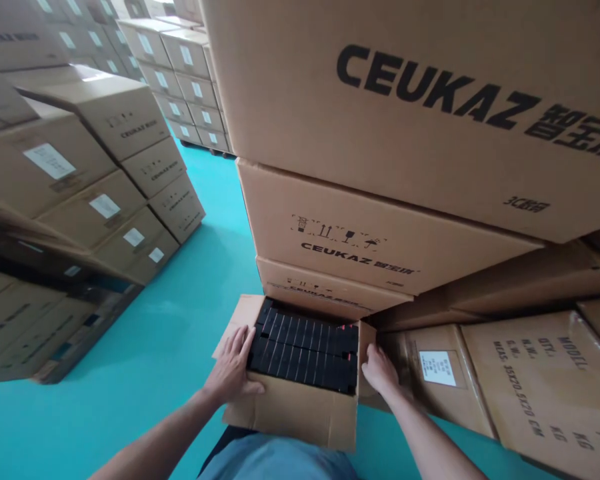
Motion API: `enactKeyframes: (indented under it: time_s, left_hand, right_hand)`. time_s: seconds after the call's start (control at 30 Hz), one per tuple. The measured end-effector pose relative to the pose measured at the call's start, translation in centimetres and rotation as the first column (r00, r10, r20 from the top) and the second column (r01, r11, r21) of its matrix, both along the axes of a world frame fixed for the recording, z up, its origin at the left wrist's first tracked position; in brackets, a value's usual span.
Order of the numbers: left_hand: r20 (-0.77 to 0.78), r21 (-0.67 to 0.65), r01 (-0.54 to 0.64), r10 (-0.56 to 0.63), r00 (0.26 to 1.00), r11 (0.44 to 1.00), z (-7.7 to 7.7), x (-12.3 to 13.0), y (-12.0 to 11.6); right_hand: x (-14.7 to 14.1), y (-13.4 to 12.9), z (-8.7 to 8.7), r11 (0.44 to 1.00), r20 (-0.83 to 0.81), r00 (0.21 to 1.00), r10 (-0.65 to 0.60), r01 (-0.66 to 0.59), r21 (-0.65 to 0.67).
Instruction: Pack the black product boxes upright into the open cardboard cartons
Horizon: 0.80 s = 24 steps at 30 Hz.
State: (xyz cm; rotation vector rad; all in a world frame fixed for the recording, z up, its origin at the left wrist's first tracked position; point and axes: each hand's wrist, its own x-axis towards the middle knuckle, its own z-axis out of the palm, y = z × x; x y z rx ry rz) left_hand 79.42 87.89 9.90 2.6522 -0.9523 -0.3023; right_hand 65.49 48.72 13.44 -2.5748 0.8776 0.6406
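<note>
An open cardboard carton (300, 408) is in front of my body, packed with rows of flat black boxes (300, 347). A few red marks show at the right end of the rows. My left hand (233, 367) rests over the carton's left side, fingers spread on the left flap (243, 312) and thumb pointing across the near flap. At the opposite side, my right hand (380, 370) has its fingers curled against the right flap (366, 337); its fingertips are partly hidden. The near flap hangs outward toward my body.
Large stacked cartons (330, 227) rise right behind the open one and overhang it. Sealed cartons (540, 380) stand low on the right. Palletised cartons (80, 167) line the left, across the turquoise floor (180, 313). More stacks (180, 73) stand farther back.
</note>
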Motion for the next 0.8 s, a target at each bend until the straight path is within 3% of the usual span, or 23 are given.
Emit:
enactKeyframes:
  time_s: [0.1, 0.2, 0.3, 0.47, 0.57, 0.7, 0.8]
  left_hand:
    - [0.086, -0.068, 0.001, 0.005, 0.996, 0.998, -1.6, -0.7, 0.9]
    - [0.123, -0.071, 0.001, 0.008, 0.992, 0.998, -2.1, -1.9, 1.6]
    - [0.111, -0.029, -0.03, 0.033, 0.993, 0.999, -2.0, -2.9, 2.1]
    - [0.043, 0.003, -0.066, 0.066, 0.997, 0.998, -1.2, -3.5, 2.3]
    - [-0.031, 0.053, -0.082, 0.084, 0.996, 0.995, 0.1, -3.5, 1.7]
    - [-0.175, 0.135, -0.116, 0.139, 0.975, 0.984, 3.3, -2.9, -0.1]
    - [-0.264, 0.14, -0.215, 0.246, 0.933, 0.966, 6.0, -1.8, -1.7]
  right_hand:
    - [2.1, 1.9, 1.2, 0.98, 0.172, 0.966, 0.192, -0.179, -0.088]
    - [4.5, 5.1, 1.1, 0.89, 0.276, 0.852, 0.445, -0.454, -0.032]
    - [6.3, 7.9, 0.5, 0.808, 0.264, 0.786, 0.56, -0.588, 0.039]
    - [6.9, 9.5, 0.6, 0.795, 0.209, 0.778, 0.593, -0.607, 0.006]
    - [7.4, 10.7, 1.0, 0.788, 0.262, 0.764, 0.589, -0.615, 0.024]
    - [10.4, 13.7, 1.7, 0.782, 0.299, 0.775, 0.556, -0.61, 0.129]
    - [12.2, 14.2, 2.0, 0.826, 0.255, 0.839, 0.48, -0.53, 0.191]
